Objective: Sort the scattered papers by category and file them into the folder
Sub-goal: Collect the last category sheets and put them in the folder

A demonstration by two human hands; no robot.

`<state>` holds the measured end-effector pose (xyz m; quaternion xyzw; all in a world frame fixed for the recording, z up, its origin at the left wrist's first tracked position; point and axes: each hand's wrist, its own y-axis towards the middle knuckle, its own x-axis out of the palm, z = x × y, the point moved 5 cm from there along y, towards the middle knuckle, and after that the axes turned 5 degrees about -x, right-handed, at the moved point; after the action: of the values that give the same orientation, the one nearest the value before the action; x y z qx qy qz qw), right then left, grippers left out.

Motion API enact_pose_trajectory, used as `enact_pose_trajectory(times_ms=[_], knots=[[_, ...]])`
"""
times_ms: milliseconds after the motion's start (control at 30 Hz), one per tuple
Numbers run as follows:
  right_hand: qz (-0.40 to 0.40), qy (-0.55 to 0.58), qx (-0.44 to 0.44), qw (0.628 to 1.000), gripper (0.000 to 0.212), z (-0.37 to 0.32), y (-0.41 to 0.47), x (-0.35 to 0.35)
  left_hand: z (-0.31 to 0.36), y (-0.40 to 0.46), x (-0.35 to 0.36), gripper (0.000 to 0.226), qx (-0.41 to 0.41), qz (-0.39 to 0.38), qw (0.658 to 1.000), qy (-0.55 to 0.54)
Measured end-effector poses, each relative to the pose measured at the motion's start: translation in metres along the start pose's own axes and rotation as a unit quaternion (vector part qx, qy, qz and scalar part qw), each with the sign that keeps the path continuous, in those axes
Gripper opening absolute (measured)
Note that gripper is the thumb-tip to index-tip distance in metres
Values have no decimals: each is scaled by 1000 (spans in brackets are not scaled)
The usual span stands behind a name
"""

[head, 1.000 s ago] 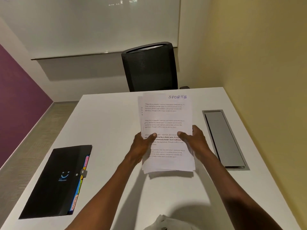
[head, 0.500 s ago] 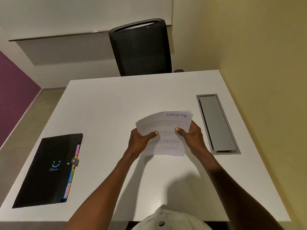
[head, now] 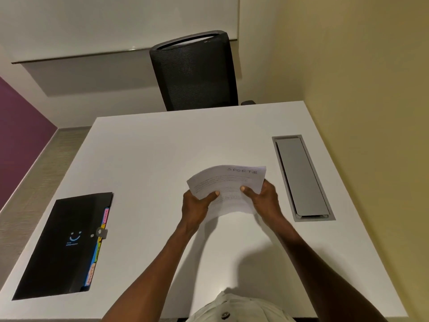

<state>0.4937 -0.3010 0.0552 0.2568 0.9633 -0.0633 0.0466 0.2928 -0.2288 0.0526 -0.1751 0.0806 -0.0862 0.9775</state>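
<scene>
I hold a stack of white printed papers (head: 228,182) above the middle of the white table (head: 148,159). The top sheet has "SPORTS" handwritten at its far right corner. My left hand (head: 197,206) grips the stack's left side and my right hand (head: 264,199) grips its right side, thumbs on top. The sheets tilt away from me and bend a little. A black expanding folder (head: 62,247) lies shut on the table at the near left, with coloured index tabs along its right edge and a clasp in the middle.
A grey metal cable hatch (head: 301,177) is set into the table at the right. A black mesh office chair (head: 195,70) stands behind the far edge. A yellow wall runs close along the right side.
The papers went from upright facing me to lowered and tilted nearly flat over the table. Both hands kept their grip. My view tipped downward.
</scene>
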Motion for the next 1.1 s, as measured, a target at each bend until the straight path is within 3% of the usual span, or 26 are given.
enact_pose_trajectory(times_ms=[167, 333, 567, 700, 967, 1100], knots=[[-5, -33, 28, 999, 33, 20, -9, 6, -17, -1, -1, 20, -23, -1, 999, 30], [-7, -44, -4, 999, 30, -13, 8, -3, 23, 9, -5, 19, -15, -73, 997, 35], [-23, -13, -22, 999, 30, -30, 14, 1, 49, 1, -7, 25, -71, -155, 979, -110], [-31, 9, -23, 999, 30, -31, 13, 4, 52, -4, -10, 30, -83, -185, 969, -141], [-41, 25, -28, 998, 30, -40, 5, 9, 52, -5, -20, 28, -62, -155, 979, -115], [-41, 29, -36, 998, 27, -42, 1, 7, 49, -1, -25, 25, -2, -102, 993, -53]])
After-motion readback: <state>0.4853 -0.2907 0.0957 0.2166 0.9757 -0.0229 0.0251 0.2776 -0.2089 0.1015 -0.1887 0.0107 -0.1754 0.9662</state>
